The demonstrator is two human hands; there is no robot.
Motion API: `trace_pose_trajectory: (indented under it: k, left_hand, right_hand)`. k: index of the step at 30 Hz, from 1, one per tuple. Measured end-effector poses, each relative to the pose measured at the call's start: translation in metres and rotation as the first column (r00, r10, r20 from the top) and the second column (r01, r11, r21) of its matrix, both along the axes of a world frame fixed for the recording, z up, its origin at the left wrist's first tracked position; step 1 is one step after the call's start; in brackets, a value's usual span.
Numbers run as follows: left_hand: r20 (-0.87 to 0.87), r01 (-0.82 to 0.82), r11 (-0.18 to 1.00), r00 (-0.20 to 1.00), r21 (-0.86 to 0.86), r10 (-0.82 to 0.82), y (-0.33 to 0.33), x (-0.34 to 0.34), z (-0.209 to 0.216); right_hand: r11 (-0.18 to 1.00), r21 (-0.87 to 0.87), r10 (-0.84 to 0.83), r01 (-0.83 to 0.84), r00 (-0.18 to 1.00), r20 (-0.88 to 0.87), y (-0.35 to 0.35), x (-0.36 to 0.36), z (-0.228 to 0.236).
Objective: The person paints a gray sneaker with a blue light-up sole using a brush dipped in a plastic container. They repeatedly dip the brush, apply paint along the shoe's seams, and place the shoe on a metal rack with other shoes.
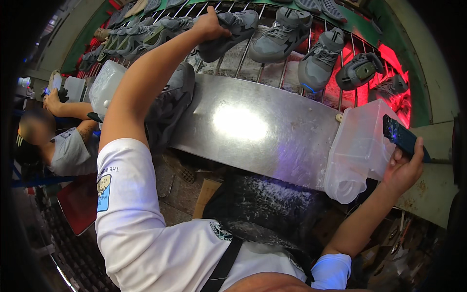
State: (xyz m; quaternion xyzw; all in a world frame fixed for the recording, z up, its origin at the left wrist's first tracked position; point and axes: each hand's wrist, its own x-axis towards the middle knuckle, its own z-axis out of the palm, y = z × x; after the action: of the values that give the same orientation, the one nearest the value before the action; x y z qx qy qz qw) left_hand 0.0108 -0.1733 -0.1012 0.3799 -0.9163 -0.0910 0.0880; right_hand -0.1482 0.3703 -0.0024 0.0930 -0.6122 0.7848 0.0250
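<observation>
Co-worker's hand (52,101) at ten o'clock has its fingers about a pale shoe (55,80), tattooed forearm and gray cloth sleeve below it. Nearer in, also at ten, sits a frosted plastic tub (108,80), soft-edged and milky. Toward eleven, a row of gray sneakers (141,36) lies on slim, rounded metal rods (242,61). Behind the wearer's bare left arm, at half past ten, a bulky dark-gray shoe (181,85) is partly hidden. Just left of twelve, the left hand (208,27) is closed on a gray lace-up sneaker (232,35), gripping its left side above the rods. At the center stretches the smooth, scuffed sheet-metal tabletop (287,151), with a glaring white reflection; toward five hangs a black apron (265,199) dusted with white specks. From one to two o'clock come a gray sneaker with pale laces (281,36), a rounded-toe sneaker (321,61) and a tilted gray-and-olive shoe (360,71). At three, a translucent ribbed bin (360,141) abuts the tabletop; just past it, the right hand (404,170), half curled, holds a dark oblong block (404,138) with a speckled face.
</observation>
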Motion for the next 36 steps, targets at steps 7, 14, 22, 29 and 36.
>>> trace_pose_trajectory:
  k: [7,14,22,29,36]
  left_hand:
    - [-0.063,0.000,1.000,0.998,-0.030,-0.002,0.008,0.018,-0.007]
    - [-0.148,0.000,0.998,0.989,0.069,0.010,0.020,0.011,0.006]
    - [-0.116,0.030,0.998,0.993,-0.048,-0.035,0.008,0.009,-0.017]
    - [-0.193,-0.008,0.976,0.981,-0.220,-0.036,0.005,0.016,0.000]
    - [-0.258,0.423,0.903,0.866,-0.081,-0.429,0.157,0.039,0.092]
  right_hand:
    - [0.999,-0.030,0.033,-0.033,0.999,-0.013,0.005,-0.007,-0.006]
    - [1.000,-0.012,0.003,-0.003,1.000,0.003,0.001,0.002,0.000]
    - [1.000,-0.008,0.008,-0.008,1.000,0.014,-0.001,0.005,0.003]
    - [0.999,-0.043,0.028,-0.027,0.999,0.020,-0.003,0.000,0.000]
    - [0.999,-0.030,-0.015,0.015,1.000,0.000,0.007,-0.009,-0.009]
